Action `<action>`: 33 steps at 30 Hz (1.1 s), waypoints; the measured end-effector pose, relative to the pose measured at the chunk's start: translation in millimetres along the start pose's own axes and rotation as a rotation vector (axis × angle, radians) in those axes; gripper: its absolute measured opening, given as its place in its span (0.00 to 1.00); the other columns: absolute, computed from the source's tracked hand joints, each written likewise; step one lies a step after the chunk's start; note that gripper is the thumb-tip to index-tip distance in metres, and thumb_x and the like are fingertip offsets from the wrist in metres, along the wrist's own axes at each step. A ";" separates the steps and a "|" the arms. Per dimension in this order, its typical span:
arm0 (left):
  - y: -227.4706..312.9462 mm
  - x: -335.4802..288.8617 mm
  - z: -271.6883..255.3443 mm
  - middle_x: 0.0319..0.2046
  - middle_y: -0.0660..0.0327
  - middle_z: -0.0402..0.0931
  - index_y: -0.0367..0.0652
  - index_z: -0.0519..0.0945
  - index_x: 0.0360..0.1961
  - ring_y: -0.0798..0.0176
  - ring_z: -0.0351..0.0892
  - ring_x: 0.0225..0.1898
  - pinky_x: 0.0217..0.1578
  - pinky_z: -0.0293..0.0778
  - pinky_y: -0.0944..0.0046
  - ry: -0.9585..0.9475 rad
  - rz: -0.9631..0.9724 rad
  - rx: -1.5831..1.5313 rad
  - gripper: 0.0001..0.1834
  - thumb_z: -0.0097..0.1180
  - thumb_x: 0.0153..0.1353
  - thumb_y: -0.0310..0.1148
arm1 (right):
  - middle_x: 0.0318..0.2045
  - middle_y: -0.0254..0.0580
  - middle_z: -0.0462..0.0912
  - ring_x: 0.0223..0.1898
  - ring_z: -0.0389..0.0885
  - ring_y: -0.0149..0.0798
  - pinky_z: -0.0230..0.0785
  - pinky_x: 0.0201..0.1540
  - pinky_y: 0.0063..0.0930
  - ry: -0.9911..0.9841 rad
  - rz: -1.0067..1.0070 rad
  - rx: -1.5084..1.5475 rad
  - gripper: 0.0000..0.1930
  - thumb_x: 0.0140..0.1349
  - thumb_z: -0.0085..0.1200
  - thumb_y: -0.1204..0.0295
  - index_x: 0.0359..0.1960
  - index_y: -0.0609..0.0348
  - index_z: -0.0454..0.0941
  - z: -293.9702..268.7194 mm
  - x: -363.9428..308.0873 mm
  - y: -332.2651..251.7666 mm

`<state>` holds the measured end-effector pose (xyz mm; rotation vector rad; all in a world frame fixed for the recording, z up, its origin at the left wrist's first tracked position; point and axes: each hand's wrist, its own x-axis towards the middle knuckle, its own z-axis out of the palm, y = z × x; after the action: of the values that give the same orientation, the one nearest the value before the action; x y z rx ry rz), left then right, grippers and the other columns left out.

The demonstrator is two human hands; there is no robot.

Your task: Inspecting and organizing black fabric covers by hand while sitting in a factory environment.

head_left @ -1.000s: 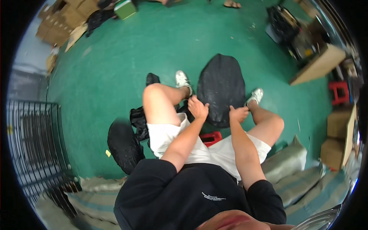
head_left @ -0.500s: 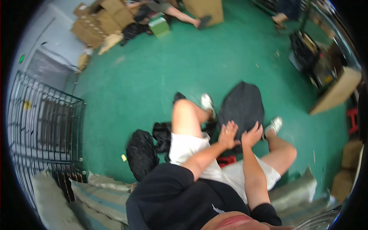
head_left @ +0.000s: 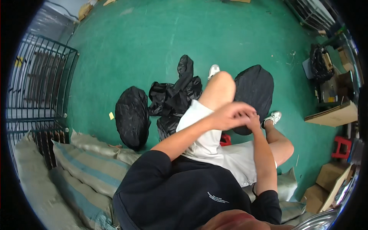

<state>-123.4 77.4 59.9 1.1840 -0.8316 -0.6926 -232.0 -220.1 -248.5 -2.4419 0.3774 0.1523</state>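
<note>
My left hand (head_left: pixel 231 115) and my right hand (head_left: pixel 253 122) meet above my lap, the left partly over the right. Motion smears the left fingers, and most of the right fingers are hidden. Nothing held shows between them. Just beyond my hands, a full oval black bag (head_left: pixel 256 86) lies on the floor between my feet; I cannot tell whether either hand touches it. Left of my leg are crumpled black bags (head_left: pixel 168 99), one end pointing away from me. Farther left lies another full black bag (head_left: pixel 132 117), rounded and wrinkled.
Grey-green woven sacks (head_left: pixel 88 166) are piled at lower left. A green metal rack (head_left: pixel 38 76) stands beyond them. At right are a flat cardboard piece (head_left: pixel 331 114), a red stool (head_left: pixel 341 147), cardboard boxes (head_left: pixel 332 177) and a black-lined bin (head_left: pixel 320 65).
My hands were apart with fingers spread, over the near end of the oval bag; they have come together. My left knee has swung right, and the view has tipped down.
</note>
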 end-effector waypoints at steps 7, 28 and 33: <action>-149.5 -137.9 -168.2 0.31 0.62 0.82 0.38 0.81 0.37 0.70 0.78 0.33 0.36 0.72 0.70 1.147 -0.277 0.316 0.07 0.57 0.62 0.30 | 0.52 0.52 0.80 0.53 0.79 0.45 0.71 0.56 0.35 -0.637 0.259 0.095 0.27 0.58 0.62 0.68 0.59 0.64 0.72 -122.9 10.4 -93.4; -363.6 -70.0 -236.0 0.51 0.47 0.78 0.41 0.82 0.50 0.48 0.76 0.55 0.57 0.70 0.53 0.707 -1.044 0.643 0.31 0.68 0.48 0.49 | 0.37 0.51 0.85 0.39 0.83 0.43 0.74 0.46 0.35 -0.043 0.391 0.108 0.15 0.56 0.60 0.69 0.42 0.67 0.81 -197.7 -21.7 -43.8; -326.1 -62.8 -253.1 0.34 0.54 0.84 0.37 0.84 0.34 0.59 0.83 0.37 0.45 0.75 0.61 1.211 -0.724 0.447 0.11 0.60 0.48 0.27 | 0.37 0.51 0.85 0.41 0.83 0.44 0.74 0.47 0.34 -0.101 0.329 0.123 0.17 0.56 0.60 0.68 0.44 0.67 0.80 -195.6 -2.7 -76.5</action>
<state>46.1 177.8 -308.2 1.9938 0.5299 -0.2165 -208.3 -285.0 -50.2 -2.2258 0.7204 0.3800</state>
